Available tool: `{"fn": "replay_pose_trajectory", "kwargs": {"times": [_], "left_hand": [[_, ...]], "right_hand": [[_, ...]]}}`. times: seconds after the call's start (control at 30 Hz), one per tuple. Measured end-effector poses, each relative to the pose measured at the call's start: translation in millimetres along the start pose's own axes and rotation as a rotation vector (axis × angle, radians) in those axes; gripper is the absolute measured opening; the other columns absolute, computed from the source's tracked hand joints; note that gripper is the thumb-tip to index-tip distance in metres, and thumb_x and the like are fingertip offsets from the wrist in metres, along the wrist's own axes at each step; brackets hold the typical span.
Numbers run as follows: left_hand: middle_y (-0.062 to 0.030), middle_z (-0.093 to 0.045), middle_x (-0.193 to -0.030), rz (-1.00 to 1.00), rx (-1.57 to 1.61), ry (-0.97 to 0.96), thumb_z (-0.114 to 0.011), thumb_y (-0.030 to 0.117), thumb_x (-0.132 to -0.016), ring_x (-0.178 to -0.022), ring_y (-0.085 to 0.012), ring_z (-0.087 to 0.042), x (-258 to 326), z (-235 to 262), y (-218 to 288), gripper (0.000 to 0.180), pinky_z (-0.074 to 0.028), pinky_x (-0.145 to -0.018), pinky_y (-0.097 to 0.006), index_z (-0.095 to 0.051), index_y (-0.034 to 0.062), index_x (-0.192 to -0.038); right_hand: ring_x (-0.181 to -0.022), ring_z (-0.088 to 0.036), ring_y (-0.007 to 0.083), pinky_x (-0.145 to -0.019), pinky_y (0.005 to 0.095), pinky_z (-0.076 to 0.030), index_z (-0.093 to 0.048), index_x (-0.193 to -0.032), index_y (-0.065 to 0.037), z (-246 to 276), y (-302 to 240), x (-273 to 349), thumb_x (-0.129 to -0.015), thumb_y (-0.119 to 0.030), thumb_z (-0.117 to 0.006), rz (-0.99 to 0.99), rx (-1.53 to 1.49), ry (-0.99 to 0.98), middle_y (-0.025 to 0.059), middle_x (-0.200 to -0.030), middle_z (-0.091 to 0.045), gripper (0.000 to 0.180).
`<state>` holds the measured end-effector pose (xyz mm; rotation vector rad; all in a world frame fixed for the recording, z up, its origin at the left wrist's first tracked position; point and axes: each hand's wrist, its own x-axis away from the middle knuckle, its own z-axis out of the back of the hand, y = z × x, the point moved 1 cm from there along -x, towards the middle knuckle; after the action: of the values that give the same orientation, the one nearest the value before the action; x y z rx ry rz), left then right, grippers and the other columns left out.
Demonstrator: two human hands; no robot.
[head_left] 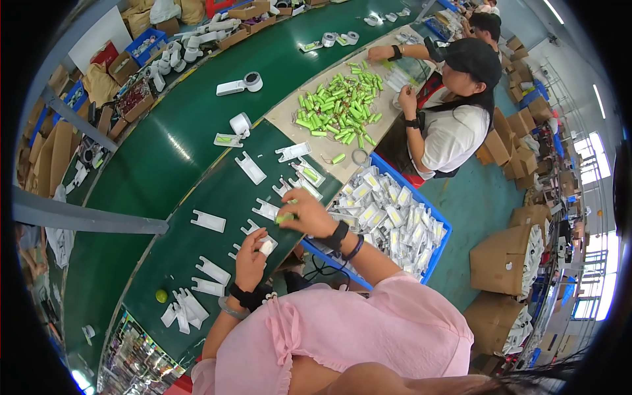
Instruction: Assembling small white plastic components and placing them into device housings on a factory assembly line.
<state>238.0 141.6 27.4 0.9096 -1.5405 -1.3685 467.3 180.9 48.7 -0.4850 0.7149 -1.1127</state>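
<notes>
Down at the near edge of the green bench [197,131], the left hand [251,258] is raised with its wrist bent back, its fingers [253,240] curled tight around a small white plastic part [266,247] that sits just above the bench edge. The right hand [304,214] reaches forward and left from a forearm that crosses the corner of the blue crate [440,253]; its fingers [295,201] pinch a green cylindrical battery cell [285,217] low over the bench, near the left hand but apart from it.

Most of the white part is hidden inside the left hand, so its shape cannot be made out. Whether the cell touches the bench is also hard to tell. The person's pink sleeve [355,329] covers the upper arms.

One blue crate stands beside the right forearm, packed with white-and-yellow pieces too many to count. About a dozen flat white plastic pieces [208,221] lie scattered on the bench around the hands. One small yellow-green ball [161,296] lies near the bench's lower left. A pile of green cells [339,105] lies farther up, before a second person [447,118].
</notes>
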Motion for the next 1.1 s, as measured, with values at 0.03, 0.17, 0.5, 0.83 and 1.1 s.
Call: {"fn": "replay_pose_trajectory", "kwargs": {"times": [0.03,0.17,0.5,0.83,1.1], "left_hand": [[-0.0107,-0.06,-0.123,-0.005,0.001,-0.001,-0.053,-0.001,-0.091,-0.099,-0.0145,-0.063,1,-1,4,0.04,-0.053,-0.076,-0.026,-0.053,0.0027,-0.13],[-0.0095,-0.064,-0.116,0.248,0.083,-0.036,-0.051,0.001,-0.093,-0.09,-0.0124,-0.065,7,-1,6,0.038,-0.053,-0.067,-0.023,-0.051,0.0029,-0.131],[-0.0098,-0.062,-0.115,0.303,0.222,-0.011,-0.046,-0.005,-0.091,-0.084,-0.0133,-0.065,7,3,-8,0.031,-0.053,-0.067,-0.023,-0.053,-0.0022,-0.121],[-0.0052,-0.065,-0.107,0.217,-0.021,-0.053,-0.045,-0.006,-0.088,-0.077,-0.0081,-0.061,20,8,-16,0.039,-0.05,-0.066,-0.02,-0.056,0.0021,-0.125],[-0.0085,-0.064,-0.109,0.14,-0.071,0.062,-0.048,-0.007,-0.086,-0.088,-0.0106,-0.061,29,20,-41,0.038,-0.05,-0.069,-0.022,-0.057,0.0014,-0.122]], "right_hand": [[-0.109,-0.055,0.0302,-0.088,0.039,-0.048,-0.072,-0.089,-0.014,-4,-13,4,-0.071,-0.02,-0.078,0.095,-0.012,0.013,0.0091,-0.114,-0.06,0.02],[-0.099,-0.061,0.0329,-0.083,0.0398,-0.051,-0.069,-0.092,-0.011,-29,-30,19,-0.074,-0.017,-0.076,0.003,-0.135,-0.216,0.011,-0.114,-0.061,0.021],[-0.087,-0.063,0.0111,-0.075,0.0267,-0.052,-0.056,-0.111,-0.001,-44,-39,48,-0.086,-0.002,-0.069,-0.567,-0.907,0.072,0.0055,-0.092,-0.064,0.028],[-0.072,-0.063,0.0185,-0.066,0.0295,-0.049,-0.069,-0.101,-0.004,-48,-38,58,-0.082,-0.014,-0.075,-0.406,-0.399,-0.261,0.0095,-0.086,-0.065,0.023],[-0.071,-0.065,0.0284,-0.065,0.0375,-0.051,-0.07,-0.091,-0.005,-46,8,14,-0.076,-0.015,-0.076,-0.388,-0.054,0.028,0.0114,-0.078,-0.064,0.019]]}}
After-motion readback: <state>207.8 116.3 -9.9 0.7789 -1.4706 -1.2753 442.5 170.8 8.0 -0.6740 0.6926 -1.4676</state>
